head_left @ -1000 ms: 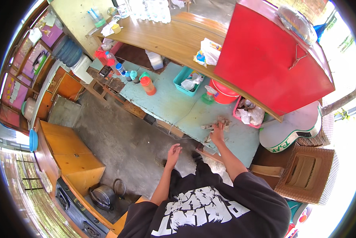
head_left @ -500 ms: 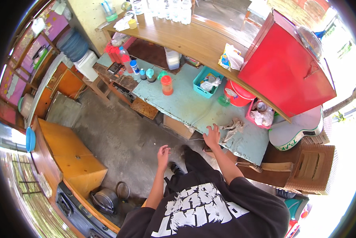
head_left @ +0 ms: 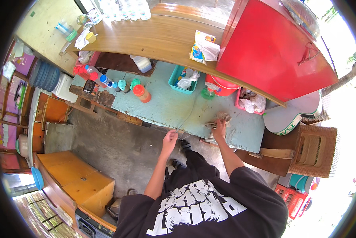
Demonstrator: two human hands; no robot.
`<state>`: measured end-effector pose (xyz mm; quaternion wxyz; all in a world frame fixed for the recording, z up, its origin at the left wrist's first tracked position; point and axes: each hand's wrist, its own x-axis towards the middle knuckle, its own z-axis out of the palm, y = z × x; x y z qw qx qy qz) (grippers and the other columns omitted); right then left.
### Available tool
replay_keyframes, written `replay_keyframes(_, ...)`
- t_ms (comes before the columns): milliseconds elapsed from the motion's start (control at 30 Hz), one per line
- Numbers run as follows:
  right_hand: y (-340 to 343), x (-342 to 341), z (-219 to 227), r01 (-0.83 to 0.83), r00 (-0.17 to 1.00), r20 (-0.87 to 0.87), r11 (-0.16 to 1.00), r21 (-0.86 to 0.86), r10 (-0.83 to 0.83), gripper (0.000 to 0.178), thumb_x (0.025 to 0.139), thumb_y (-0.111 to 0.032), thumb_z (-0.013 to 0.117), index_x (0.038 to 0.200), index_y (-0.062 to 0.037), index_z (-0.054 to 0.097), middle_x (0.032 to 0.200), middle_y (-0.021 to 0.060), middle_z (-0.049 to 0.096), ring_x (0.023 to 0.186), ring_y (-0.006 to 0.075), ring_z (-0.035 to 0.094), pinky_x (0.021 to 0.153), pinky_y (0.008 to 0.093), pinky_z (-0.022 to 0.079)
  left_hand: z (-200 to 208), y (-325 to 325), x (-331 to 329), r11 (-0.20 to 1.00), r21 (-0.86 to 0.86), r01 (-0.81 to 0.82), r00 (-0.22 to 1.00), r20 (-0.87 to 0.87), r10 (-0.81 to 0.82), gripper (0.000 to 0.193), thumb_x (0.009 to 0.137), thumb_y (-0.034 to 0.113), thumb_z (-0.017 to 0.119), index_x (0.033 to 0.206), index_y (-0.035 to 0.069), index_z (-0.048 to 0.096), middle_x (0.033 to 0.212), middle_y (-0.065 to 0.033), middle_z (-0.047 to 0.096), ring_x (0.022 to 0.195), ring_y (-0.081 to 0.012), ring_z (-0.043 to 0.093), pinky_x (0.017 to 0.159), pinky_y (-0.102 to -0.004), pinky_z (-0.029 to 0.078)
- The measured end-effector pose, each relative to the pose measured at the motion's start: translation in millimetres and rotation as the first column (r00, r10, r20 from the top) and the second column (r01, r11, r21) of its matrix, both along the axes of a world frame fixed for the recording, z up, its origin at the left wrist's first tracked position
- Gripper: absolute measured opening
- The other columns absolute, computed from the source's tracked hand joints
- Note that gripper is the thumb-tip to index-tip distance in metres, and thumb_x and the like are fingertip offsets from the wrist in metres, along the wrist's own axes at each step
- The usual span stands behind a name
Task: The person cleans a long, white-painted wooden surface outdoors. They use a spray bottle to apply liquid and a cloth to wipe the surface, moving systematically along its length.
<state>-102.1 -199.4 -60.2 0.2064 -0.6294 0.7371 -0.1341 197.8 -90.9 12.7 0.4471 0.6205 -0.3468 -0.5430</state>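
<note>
A crumpled, dirty beige rag (head_left: 222, 118) lies on the worn pale-blue tabletop (head_left: 162, 104), toward its right end. My right hand (head_left: 219, 131) has its fingers closed over the rag's near side, pressing it against the surface. Just off the table's front edge is my left hand (head_left: 170, 139), its fingers curled together. A thin pale cord (head_left: 190, 113) crosses the tabletop and comes down beside those fingertips. Whether the fingers pinch the cord is too small to tell.
On the table stand an orange-lidded jar (head_left: 141, 94), a teal basket (head_left: 182, 81), a red bucket (head_left: 222, 86) and a pink basket (head_left: 249, 104). A wooden shelf (head_left: 158, 33) overhangs the back, bearing a red cabinet (head_left: 265, 51). A guitar (head_left: 291, 113) leans at right.
My right hand has moved from the table edge onto the rag and closed on it; the rag is more bunched. My left hand has come up to the table's front edge, beside the cord.
</note>
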Motion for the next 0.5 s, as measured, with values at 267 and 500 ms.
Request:
replay_keyframes(267,16.1,93.6,129.7,-0.38,0.854,0.325,0.914,-0.145,0.407,0.052,0.064,-0.01,0.081,0.11,-0.0131,0.058,0.112,0.0134,0.064,0.11,0.0379,0.061,0.092,0.0471,0.051,80.3,-43.5,-26.1,0.884,-0.075,0.461,0.656,0.7,-0.283,0.135,0.06,0.031,0.095,0.164,0.013,0.011,0.168,-0.0223,0.008,0.156,-0.039,0.012,0.123,-0.0554,0.022)
replay_keyframes(500,-12.1,110.2,188.2,-0.507,0.576,0.671,0.848,-0.156,0.468,0.061,0.075,-0.012,0.08,0.123,-0.0078,0.043,0.108,0.0154,0.061,0.111,0.0374,0.063,0.093,0.0442,0.05,111.1,-58.0,-1.8,0.903,-0.137,0.406,0.566,0.814,-0.131,0.119,0.055,0.036,0.095,0.157,0.012,0.038,0.167,-0.0157,0.028,0.154,-0.0298,0.029,0.115,-0.0511,0.031)
